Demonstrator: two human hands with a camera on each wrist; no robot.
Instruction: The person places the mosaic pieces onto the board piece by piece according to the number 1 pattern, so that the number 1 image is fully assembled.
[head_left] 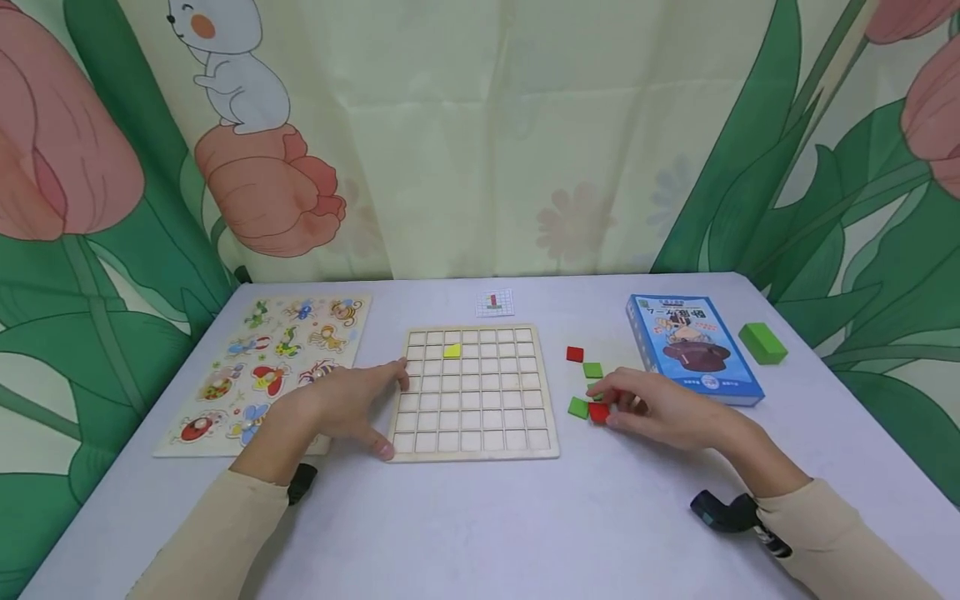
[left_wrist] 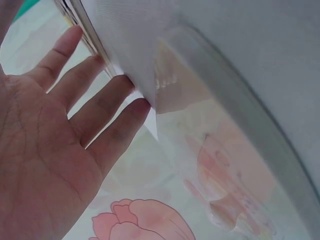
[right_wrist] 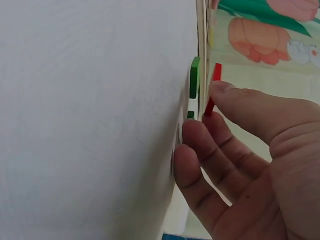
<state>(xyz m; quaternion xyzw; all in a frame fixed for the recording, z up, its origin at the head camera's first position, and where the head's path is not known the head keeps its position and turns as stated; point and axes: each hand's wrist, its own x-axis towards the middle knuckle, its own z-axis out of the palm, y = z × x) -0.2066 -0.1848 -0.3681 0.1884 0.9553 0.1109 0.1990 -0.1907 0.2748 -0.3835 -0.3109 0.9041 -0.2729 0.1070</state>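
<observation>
A square wooden grid board (head_left: 480,400) lies mid-table, with one yellow tile (head_left: 452,351) in a cell of its upper left part. Along the board's left edge rests my left hand (head_left: 341,404), fingers extended to the rim and thumb by the near left corner. To the right of the board, my right hand (head_left: 663,408) pinches a red tile (right_wrist: 216,75) between thumb and index finger. Right beside that tile lies a green tile (head_left: 577,407). Another green tile (head_left: 592,370) and a second red tile (head_left: 574,354) lie just beyond the right fingertips.
A picture puzzle board (head_left: 225,408) with animals and insects lies at left, partly under my left forearm. Behind the grid stands a small patterned card (head_left: 494,302). At right are a blue box (head_left: 690,346) and a green block (head_left: 762,343). A printed curtain (head_left: 450,183) hangs behind the table.
</observation>
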